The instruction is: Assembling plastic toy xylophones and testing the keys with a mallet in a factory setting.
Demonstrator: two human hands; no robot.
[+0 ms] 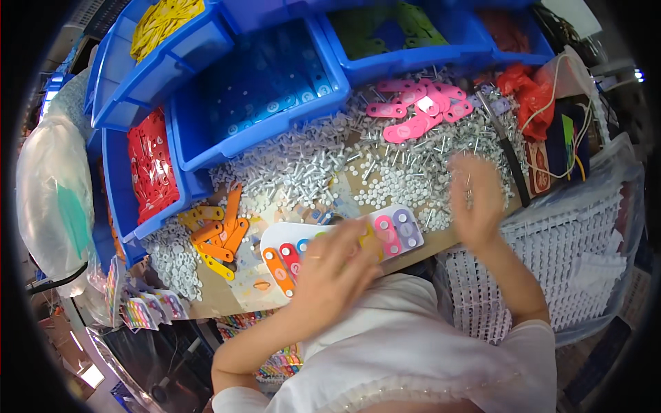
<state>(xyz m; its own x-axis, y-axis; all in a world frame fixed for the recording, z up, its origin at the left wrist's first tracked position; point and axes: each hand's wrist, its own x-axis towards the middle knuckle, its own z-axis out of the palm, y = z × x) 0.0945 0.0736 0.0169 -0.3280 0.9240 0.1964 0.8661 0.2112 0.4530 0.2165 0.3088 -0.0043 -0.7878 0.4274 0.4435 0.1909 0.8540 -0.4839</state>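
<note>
A white board (pixel 274 237) with a row of coloured strips, each fixed by white round caps, lies at the table's near edge. My left hand (pixel 337 265) is over its middle, fingers smeared by motion, hiding several strips. An orange strip (pixel 278 271) shows at the board's left end, with a pink strip (pixel 387 235) and a lilac strip (pixel 405 228) at its right. My right hand (pixel 476 203), also blurred, is at the near edge of a heap of silvery screws (pixel 447 148). Whether it holds anything is unclear.
Blue bins (pixel 258 131) line the back, holding yellow, red, blue and green strips. Loose pink strips (pixel 427 110) lie on the screws; orange strips (pixel 234 234) lie left of the board. White caps (pixel 396 189) are scattered mid-table. A black-handled tool (pixel 513 162) rests at the right.
</note>
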